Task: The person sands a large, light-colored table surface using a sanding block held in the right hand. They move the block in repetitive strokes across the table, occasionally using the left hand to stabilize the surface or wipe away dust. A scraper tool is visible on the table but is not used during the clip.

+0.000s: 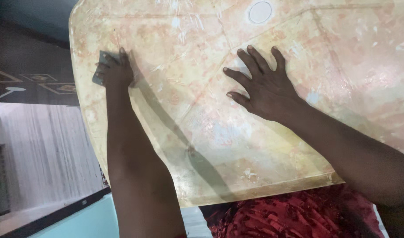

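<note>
A large yellowish panel (197, 145) with reddish blotches and raised ridge lines fills most of the view. My left hand (116, 70) presses a small grey rectangular pad (99, 66) against the panel near its left edge, fingers curled over it. My right hand (263, 86) lies flat on the panel's middle, fingers spread, holding nothing. A white round spot (260, 12) sits on the panel beyond my right hand.
Red patterned cloth (294, 213) lies under the panel's near edge. A dark patterned floor (30, 81) and a pale striped surface (47, 150) lie left of the panel. A light blue strip (83, 220) shows at the bottom left.
</note>
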